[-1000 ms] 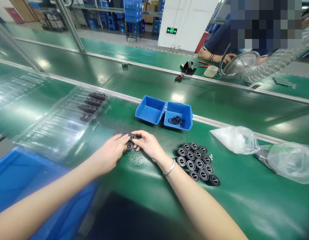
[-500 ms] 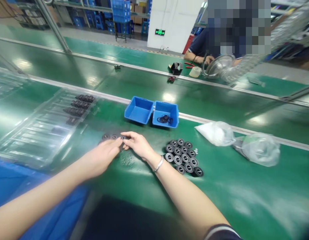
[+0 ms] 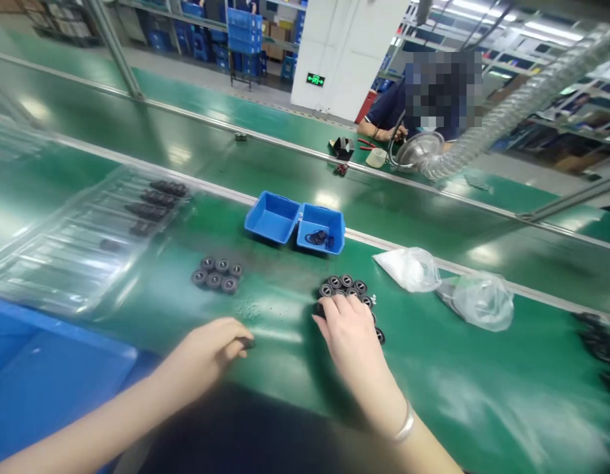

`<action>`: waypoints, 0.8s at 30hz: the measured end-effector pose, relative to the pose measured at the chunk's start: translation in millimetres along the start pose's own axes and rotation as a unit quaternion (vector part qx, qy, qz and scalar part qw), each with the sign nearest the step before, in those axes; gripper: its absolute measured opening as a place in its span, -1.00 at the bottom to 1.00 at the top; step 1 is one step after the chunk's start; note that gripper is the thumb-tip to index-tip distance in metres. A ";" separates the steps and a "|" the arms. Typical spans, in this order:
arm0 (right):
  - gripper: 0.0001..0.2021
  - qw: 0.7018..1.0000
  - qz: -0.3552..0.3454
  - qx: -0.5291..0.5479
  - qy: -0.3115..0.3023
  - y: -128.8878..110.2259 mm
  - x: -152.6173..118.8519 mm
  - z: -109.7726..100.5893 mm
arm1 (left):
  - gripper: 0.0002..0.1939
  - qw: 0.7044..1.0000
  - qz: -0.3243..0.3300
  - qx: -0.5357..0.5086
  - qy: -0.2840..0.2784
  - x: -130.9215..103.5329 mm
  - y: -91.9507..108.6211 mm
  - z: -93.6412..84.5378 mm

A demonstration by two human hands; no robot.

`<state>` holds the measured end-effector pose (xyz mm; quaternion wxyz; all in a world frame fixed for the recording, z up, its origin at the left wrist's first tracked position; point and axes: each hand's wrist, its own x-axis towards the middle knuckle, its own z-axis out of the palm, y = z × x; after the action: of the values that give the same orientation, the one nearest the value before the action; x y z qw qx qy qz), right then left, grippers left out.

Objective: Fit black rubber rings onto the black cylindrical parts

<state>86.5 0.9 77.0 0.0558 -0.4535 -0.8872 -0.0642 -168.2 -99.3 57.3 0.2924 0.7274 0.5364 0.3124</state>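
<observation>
Six black parts (image 3: 214,280) uncovered — right hand (image 3: 351,329) shifted rightward.

Bins (image 3: 275,227) side by side at far edge of table (image 3: 433,368), rings (image 3: 317,237) in right one. Tray (image 3: 52,263) of parts (image 3: 154,197) at left, crate (image 3: 62,382) before it. Smaller roller group (image 3: 214,280) right of tray, larger group (image 3: 347,281) farther right, then bags (image 3: 416,270) near far edge.

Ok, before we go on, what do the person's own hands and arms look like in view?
The left hand and right hand show no gloves, and no sleeve can be made out on either forearm. A shiny, silver-coloured bangle circles the right wrist.
</observation>
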 end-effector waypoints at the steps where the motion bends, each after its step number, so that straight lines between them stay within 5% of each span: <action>1: -0.89 1.000 -0.002 -0.009 0.009 -0.7 -3.2 6.1 | -0.75 1.000 -0.022 -0.017 -0.010 4.0 2.4 4.2; 5: -0.91 0.998 -0.034 0.031 0.035 -15.0 -6.7 17.9 | -0.74 0.996 -0.071 -0.055 -0.006 15.3 3.8 13.0; 9: -0.85 0.974 -0.085 0.208 0.028 -34.0 -3.7 8.3 | -0.75 0.992 -0.091 -0.082 0.032 15.3 0.7 15.8; 16: -0.91 0.829 -0.055 0.553 -0.059 -57.1 13.6 -0.7 | -0.78 0.993 -0.047 -0.074 0.080 12.0 5.1 13.9; 24: -0.78 0.750 0.046 0.653 -0.093 -46.7 29.8 12.8 | -0.75 0.992 -0.039 -0.087 0.089 9.3 -1.3 3.5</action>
<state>30.8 -0.3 66.1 0.2586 -0.3503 -0.6922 0.5756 -164.1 -90.3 55.4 0.3176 0.6475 0.5588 0.4094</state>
